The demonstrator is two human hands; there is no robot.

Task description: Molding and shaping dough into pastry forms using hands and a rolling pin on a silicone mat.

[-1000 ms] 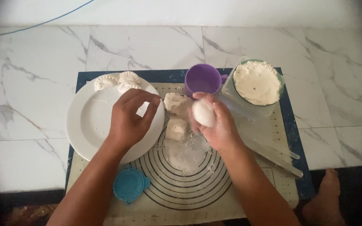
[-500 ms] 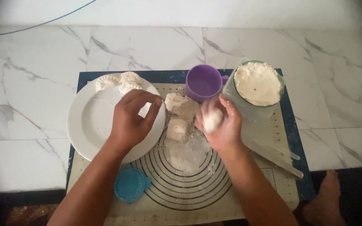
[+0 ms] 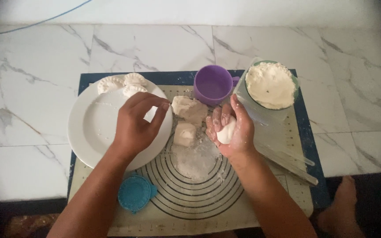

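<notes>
My right hand (image 3: 232,128) is dusted with flour and closed around a white ball of dough (image 3: 226,131), held just above the baking mat (image 3: 270,185). My left hand (image 3: 135,123) hovers over the right side of a white plate (image 3: 89,128), fingers curled and pinched together, with nothing visible in it. Two lumps of dough (image 3: 186,119) lie on the mat between my hands, above a floury patch (image 3: 195,161).
Shaped dumplings (image 3: 122,83) rest on the plate's far edge. A purple cup (image 3: 212,83) and a flour-filled container (image 3: 270,86) stand at the mat's back. A blue dumpling press (image 3: 135,193) lies near the front; a clear rolling pin (image 3: 287,161) lies to the right. A bare foot (image 3: 340,202) shows at lower right.
My right hand has turned and closed more around the dough ball, shifting slightly toward the right. My left hand has stayed over the plate.
</notes>
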